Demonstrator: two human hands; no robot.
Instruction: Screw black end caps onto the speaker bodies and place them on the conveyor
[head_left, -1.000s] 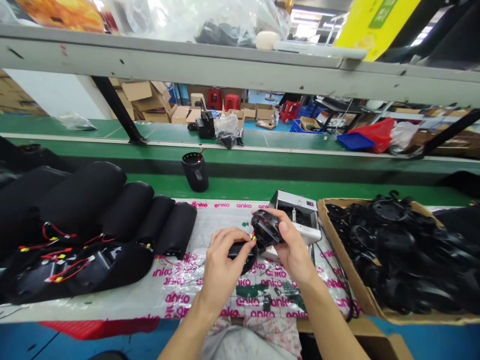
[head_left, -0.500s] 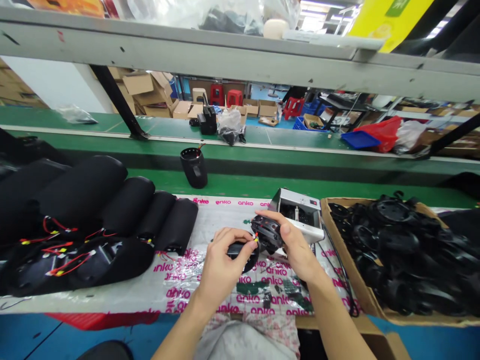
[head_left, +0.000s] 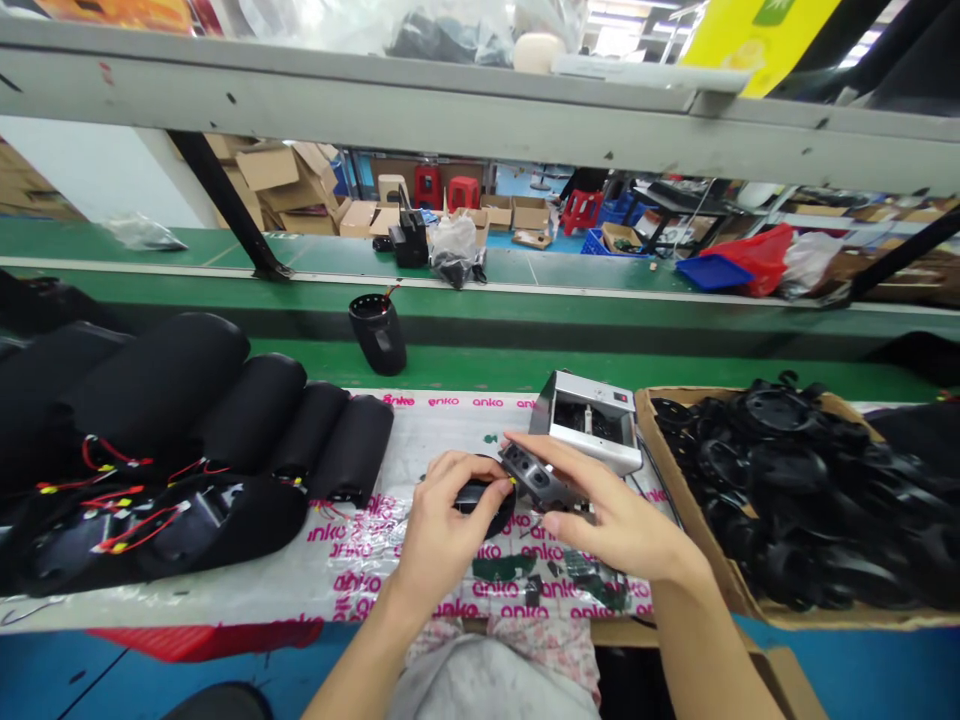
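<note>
My left hand (head_left: 442, 525) is closed over a round black part (head_left: 491, 500) that rests on the printed plastic sheet (head_left: 360, 560). My right hand (head_left: 600, 510) grips a dark grey round piece (head_left: 532, 472) by its edges, tilted low over the sheet. Short red and yellow wires join the two parts between my hands. Both hands sit just in front of a small grey metal box (head_left: 589, 420).
A row of black cylindrical housings (head_left: 225, 420) with red wires lies at the left. A cardboard box (head_left: 731, 590) full of black round parts stands at the right. One upright black housing (head_left: 379, 335) stands on the green conveyor (head_left: 525, 370). A grey shelf beam (head_left: 480, 115) runs overhead.
My right hand has lowered and turned the grey piece down toward the sheet. My left hand has stayed on the black part.
</note>
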